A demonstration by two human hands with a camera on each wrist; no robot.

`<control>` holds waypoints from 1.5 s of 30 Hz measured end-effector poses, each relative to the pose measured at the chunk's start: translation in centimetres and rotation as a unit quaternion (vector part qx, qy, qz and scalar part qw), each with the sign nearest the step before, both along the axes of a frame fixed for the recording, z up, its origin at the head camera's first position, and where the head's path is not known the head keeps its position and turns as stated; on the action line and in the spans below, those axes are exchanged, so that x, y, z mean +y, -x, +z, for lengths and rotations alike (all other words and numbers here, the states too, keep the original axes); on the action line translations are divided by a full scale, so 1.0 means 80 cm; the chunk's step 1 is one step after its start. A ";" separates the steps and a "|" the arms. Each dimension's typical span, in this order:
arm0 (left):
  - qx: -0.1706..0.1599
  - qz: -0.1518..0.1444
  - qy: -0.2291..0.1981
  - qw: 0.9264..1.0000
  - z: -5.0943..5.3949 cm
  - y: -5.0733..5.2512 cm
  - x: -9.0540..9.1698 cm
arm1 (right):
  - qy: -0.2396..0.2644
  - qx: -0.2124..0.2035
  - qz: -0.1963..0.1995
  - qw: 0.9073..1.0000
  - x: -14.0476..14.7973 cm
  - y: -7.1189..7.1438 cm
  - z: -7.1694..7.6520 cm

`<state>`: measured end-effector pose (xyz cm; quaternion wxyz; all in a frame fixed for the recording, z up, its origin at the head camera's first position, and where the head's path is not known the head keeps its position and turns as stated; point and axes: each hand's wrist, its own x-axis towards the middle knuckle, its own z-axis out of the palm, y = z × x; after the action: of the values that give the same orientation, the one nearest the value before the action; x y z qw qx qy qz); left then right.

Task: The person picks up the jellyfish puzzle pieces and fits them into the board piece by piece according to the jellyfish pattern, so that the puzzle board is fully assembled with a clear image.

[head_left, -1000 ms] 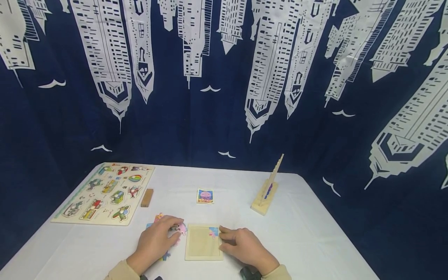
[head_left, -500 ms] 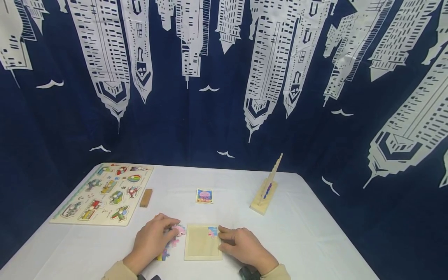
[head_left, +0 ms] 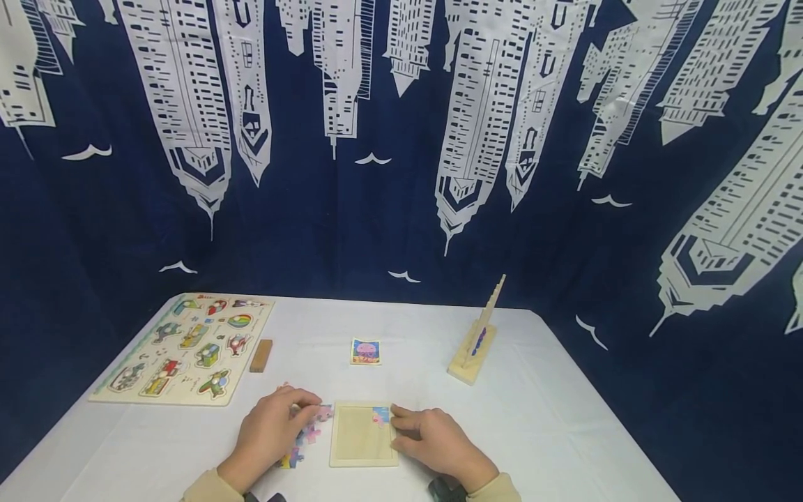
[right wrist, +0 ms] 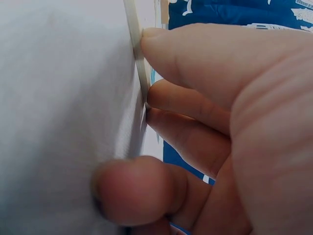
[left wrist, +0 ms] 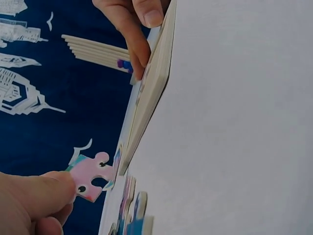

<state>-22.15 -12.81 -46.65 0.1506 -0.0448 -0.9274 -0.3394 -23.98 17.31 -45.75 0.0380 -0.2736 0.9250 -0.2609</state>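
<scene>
My left hand [head_left: 271, 424] pinches a pink jigsaw piece [left wrist: 90, 178] with two printed eyes between thumb and fingers, above loose pieces. Those colourful jigsaw pieces [head_left: 291, 458] lie on the table, partly hidden under that hand. Right of it is a square wooden puzzle tray [head_left: 333, 446]; one blue and pink piece [head_left: 380, 415] sits in its upper right corner. My right hand [head_left: 442, 440] rests beside the tray, its thumb and fingertips touching the right edge. In the right wrist view the thumb [right wrist: 195, 56] presses that edge.
A picture card [head_left: 366, 352] lies beyond the tray. At the back left is a vehicle puzzle board [head_left: 188, 380] next to a small wooden block [head_left: 261, 355]. A wooden stand [head_left: 463, 373] with purple beads stands back right on the white-covered table [head_left: 564, 432].
My left hand has drawn slightly left and towards me, with the pink jigsaw piece in its fingers. The right hand stays at the tray's edge.
</scene>
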 end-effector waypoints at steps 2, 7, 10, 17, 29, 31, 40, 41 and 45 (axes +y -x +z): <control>-0.012 -0.004 -0.027 1.000 0.001 0.000 0.003 | 0.000 0.000 0.000 1.000 0.000 0.001 0.000; -0.041 -0.031 -0.084 0.995 0.002 0.006 0.016 | 0.002 -0.003 -0.001 1.000 0.001 0.003 0.001; -0.044 -0.053 -0.081 0.994 0.003 0.009 0.026 | 0.002 -0.009 -0.002 1.000 0.000 0.003 0.002; -0.064 -0.113 -0.080 0.988 0.003 0.019 0.047 | 0.000 -0.005 0.010 1.000 0.000 0.003 0.000; -0.032 -0.111 -0.027 0.993 -0.010 0.032 0.070 | 0.000 0.007 0.009 1.000 0.000 0.003 -0.002; -0.026 -0.104 -0.020 0.994 -0.011 0.034 0.071 | 0.000 0.006 0.009 1.000 0.000 0.003 -0.002; -0.010 -0.085 0.018 0.996 -0.020 0.039 0.068 | 0.003 0.002 0.010 1.000 0.001 0.005 -0.003; -0.009 -0.083 0.019 0.996 -0.021 0.039 0.068 | 0.002 0.001 0.010 1.000 0.001 0.005 -0.003; 0.006 -0.096 0.033 0.995 -0.021 0.037 0.068 | 0.003 0.001 0.013 1.000 0.002 0.005 -0.004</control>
<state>-25.07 -7.35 -48.34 0.1214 -0.1404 -0.9286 -0.3214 -24.35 17.45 -46.04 0.0392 -0.2858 0.9206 -0.2631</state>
